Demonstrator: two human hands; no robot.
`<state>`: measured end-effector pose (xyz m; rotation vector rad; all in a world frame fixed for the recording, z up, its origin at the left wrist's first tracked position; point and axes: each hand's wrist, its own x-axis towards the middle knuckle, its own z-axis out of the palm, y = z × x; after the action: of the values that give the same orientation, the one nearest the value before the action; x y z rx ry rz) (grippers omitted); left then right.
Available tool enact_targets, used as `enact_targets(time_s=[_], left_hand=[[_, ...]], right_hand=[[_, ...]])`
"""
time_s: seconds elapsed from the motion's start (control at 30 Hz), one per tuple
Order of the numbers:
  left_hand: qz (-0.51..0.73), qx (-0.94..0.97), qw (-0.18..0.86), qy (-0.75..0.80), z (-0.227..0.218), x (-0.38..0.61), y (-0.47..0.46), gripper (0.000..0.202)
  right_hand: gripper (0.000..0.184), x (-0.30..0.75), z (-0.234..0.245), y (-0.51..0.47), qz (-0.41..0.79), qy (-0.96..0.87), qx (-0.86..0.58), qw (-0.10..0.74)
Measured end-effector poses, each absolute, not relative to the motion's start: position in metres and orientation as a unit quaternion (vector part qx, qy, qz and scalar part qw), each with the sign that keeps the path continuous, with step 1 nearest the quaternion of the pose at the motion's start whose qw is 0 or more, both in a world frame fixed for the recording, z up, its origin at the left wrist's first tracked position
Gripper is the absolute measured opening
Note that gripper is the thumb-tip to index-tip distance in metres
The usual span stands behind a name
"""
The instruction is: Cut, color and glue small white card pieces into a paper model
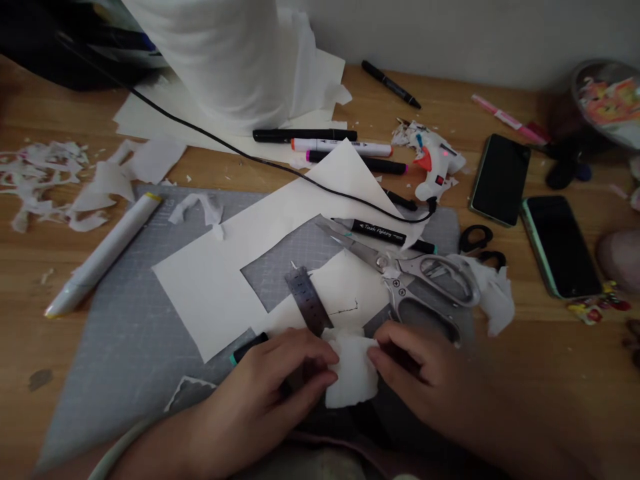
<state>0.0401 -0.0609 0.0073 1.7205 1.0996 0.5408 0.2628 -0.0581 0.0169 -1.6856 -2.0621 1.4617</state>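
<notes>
Near the front edge of the cutting mat (125, 320), a small folded piece of white tissue (353, 377) is held between both hands. My left hand (270, 390) pinches its left edge between thumb and fingers. At its upper right edge, my right hand (420, 373) grips with thumb and forefinger. A dark strip with small marks (306, 297) lies just beyond the tissue, on white paper with a cut-out (210, 287). Large metal scissors (395, 270) rest beyond my right hand. A dark marker with a teal end (250, 347) is partly hidden by my left hand.
A big white roll (220, 60) stands at the back. A black cable (240, 150) crosses the paper to a glue gun (437, 163). Several markers (350, 147) lie behind. Two phones (563, 247) are at right, a thick white marker (105, 253) and paper scraps (45, 170) at left.
</notes>
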Motion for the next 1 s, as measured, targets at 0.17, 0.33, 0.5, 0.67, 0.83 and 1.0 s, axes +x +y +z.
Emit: enact_targets(time_s=[0.17,0.33,0.5,0.67,0.83,1.0], left_hand=[[0.203,0.708,0.493,0.464,0.0065,0.0412,-0.0581,0.015],[0.182,0.711,0.491,0.469,0.0064,0.0418,-0.0572,0.014],[0.176,0.730,0.478,0.456,0.0069,0.0416,-0.0578,0.014],[0.186,0.750,0.449,0.448,0.0057,0.0420,-0.0588,0.015],[0.180,0.780,0.410,0.436,0.0062,0.0405,-0.0585,0.013],[0.196,0.851,0.316,0.371,0.0069,0.0362,-0.0571,0.015]], right_hand=[[0.024,0.2587,0.0144,-0.0554,0.466,-0.689,-0.554,0.041],[0.023,0.2583,0.0148,-0.0560,0.452,-0.696,-0.557,0.036],[0.023,0.2571,0.0145,-0.0561,0.435,-0.706,-0.558,0.030],[0.023,0.2555,0.0143,-0.0560,0.412,-0.721,-0.557,0.029],[0.022,0.2556,0.0120,-0.0577,0.402,-0.727,-0.556,0.027],[0.027,0.2569,0.0171,-0.0577,0.374,-0.749,-0.543,0.069]])
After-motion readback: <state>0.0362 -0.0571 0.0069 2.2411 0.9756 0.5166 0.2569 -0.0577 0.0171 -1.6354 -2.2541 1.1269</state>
